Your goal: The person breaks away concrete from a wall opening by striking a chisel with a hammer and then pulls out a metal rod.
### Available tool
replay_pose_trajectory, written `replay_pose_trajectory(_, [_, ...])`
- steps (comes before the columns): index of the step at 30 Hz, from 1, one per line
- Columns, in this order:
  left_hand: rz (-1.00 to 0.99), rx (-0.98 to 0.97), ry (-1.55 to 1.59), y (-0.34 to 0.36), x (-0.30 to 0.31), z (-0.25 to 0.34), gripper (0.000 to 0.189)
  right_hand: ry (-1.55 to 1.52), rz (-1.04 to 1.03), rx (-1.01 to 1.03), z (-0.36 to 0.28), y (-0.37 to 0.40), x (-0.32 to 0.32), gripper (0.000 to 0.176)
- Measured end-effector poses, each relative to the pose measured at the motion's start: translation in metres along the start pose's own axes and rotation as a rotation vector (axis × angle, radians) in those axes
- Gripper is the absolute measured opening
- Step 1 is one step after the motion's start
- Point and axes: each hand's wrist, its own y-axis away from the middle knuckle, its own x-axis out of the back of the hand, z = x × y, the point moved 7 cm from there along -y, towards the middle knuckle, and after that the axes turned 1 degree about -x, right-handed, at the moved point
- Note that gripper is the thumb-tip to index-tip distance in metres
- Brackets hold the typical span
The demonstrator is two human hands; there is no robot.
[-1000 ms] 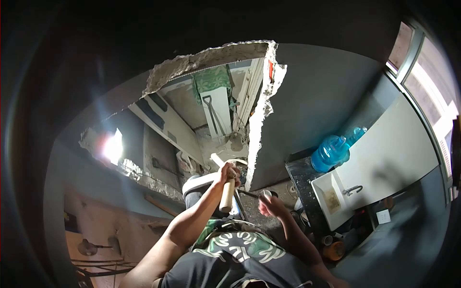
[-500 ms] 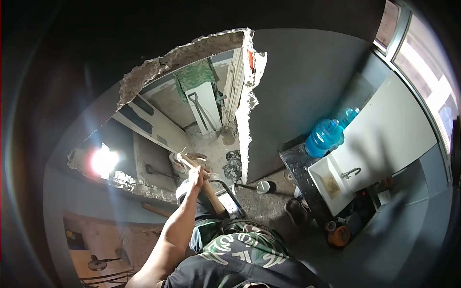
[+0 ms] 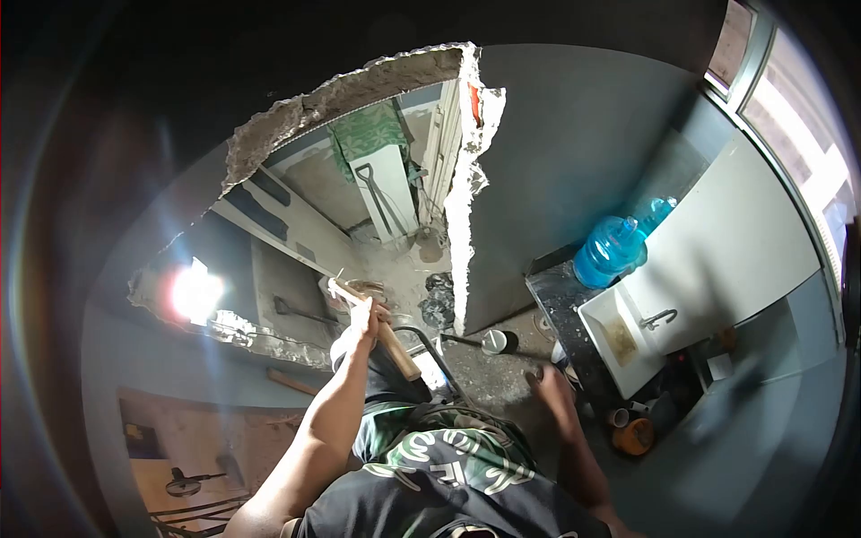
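Observation:
My left hand point(image 3: 364, 321) is closed around a pale wooden stick point(image 3: 400, 353), which slants from upper left down toward my body. A thin, nail-like bit shows at the stick's far end; I cannot make out what it is. On the other side, my right hand point(image 3: 550, 388) hangs in shadow over the floor, near the dark counter. Its fingers are too dark and blurred to tell open from closed, and nothing shows in it. Between the hands a dark curved metal frame point(image 3: 434, 357) stands in front of my leg.
A jagged wall opening point(image 3: 463, 206) lies ahead, with a shovel point(image 3: 377, 197) beyond it. On the right are a black counter point(image 3: 567, 309), a white sink point(image 3: 619, 336) and blue water bottles point(image 3: 610, 251). A white-topped pot point(image 3: 496, 342) and a black bag point(image 3: 439, 300) lie on the floor.
My right hand and forearm have come into view at the lower right. My left hand keeps its hold on the wooden stick, nearly in the same place. The view has shifted slightly.

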Motion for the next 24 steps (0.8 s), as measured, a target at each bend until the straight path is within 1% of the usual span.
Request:
replay_pose_trajectory(1, [0.006,-0.01,0.005,0.001,-0.002,0.003,0.041,-0.116,-0.114,0.029,-0.046,-0.017,0.006,0.035])
replay_pose_trajectory(3, [-0.01,-0.04,-0.008,0.001,-0.007,0.009,0.041,-0.508,-0.49,0.061,-0.125,-0.035,-0.011,0.039])
replay_pose_trajectory(5, [-0.002,-0.14,0.031,0.004,-0.007,0.011,0.037,-0.834,-0.747,0.012,-0.169,-0.041,-0.069,0.043])
replay_pose_trajectory(7, [0.106,-0.02,0.056,0.013,-0.004,0.007,0.036,-0.995,-0.956,-0.081,-0.215,-0.031,-0.113,0.045])
replay_pose_trajectory(9, [0.094,-0.074,0.032,0.01,0.002,0.0,0.036,-1.153,-1.247,-0.182,-0.251,-0.01,-0.137,0.049])
replay_pose_trajectory(11, [0.079,-0.154,0.0,0.006,0.011,-0.007,0.036,-1.149,-1.402,-0.23,-0.273,0.0,-0.153,0.053])
replay_pose_trajectory(13, [0.058,-0.229,-0.044,-0.004,0.023,-0.024,0.036,-1.427,-1.593,0.005,-0.275,-0.001,-0.169,0.05])
replay_pose_trajectory(14, [0.043,-0.268,-0.077,-0.009,0.029,-0.034,0.036,-1.424,-1.681,-0.108,-0.269,-0.002,-0.184,0.046])
replay_pose_trajectory(15, [0.024,-0.306,-0.109,-0.005,0.023,-0.02,0.036,-1.441,-1.68,-0.104,-0.27,-0.007,-0.186,0.046])
replay_pose_trajectory(16, [-0.046,-0.365,-0.242,0.006,0.014,-0.007,0.041,-1.406,-1.653,-0.171,-0.267,-0.013,-0.192,0.044])
replay_pose_trajectory(17, [-0.132,-0.444,-0.482,0.017,0.003,0.011,0.049,-1.369,-1.626,-0.241,-0.264,-0.019,-0.197,0.042])
replay_pose_trajectory(18, [-0.136,-0.435,-0.488,0.014,0.004,0.006,0.049,-1.461,-1.607,-0.329,-0.272,-0.018,-0.181,0.031])
replay_pose_trajectory(19, [-0.138,-0.368,-0.386,0.01,0.005,-0.003,0.048,-1.466,-1.61,-0.337,-0.276,-0.016,-0.187,0.031])
replay_pose_trajectory(20, [-0.139,-0.301,-0.283,0.006,0.006,-0.013,0.046,-1.517,-1.57,-0.336,-0.281,-0.015,-0.192,0.026])
replay_pose_trajectory(21, [-0.139,-0.233,-0.181,0.008,0.0,-0.008,0.045,-1.568,-1.528,-0.335,-0.291,-0.014,-0.186,0.02])
replay_pose_trajectory(22, [-0.266,-0.133,-0.041,0.011,-0.005,0.002,0.053,-1.477,-1.334,-0.365,-0.293,-0.018,-0.185,0.014])
replay_pose_trajectory(23, [-0.331,-0.097,0.047,0.019,-0.016,0.021,0.06,-1.39,-1.203,-0.394,-0.291,-0.023,-0.18,0.014])
replay_pose_trajectory(24, [-0.205,-0.124,0.141,0.016,-0.018,0.026,0.064,-1.226,-1.096,-0.317,-0.284,-0.032,-0.179,0.015])
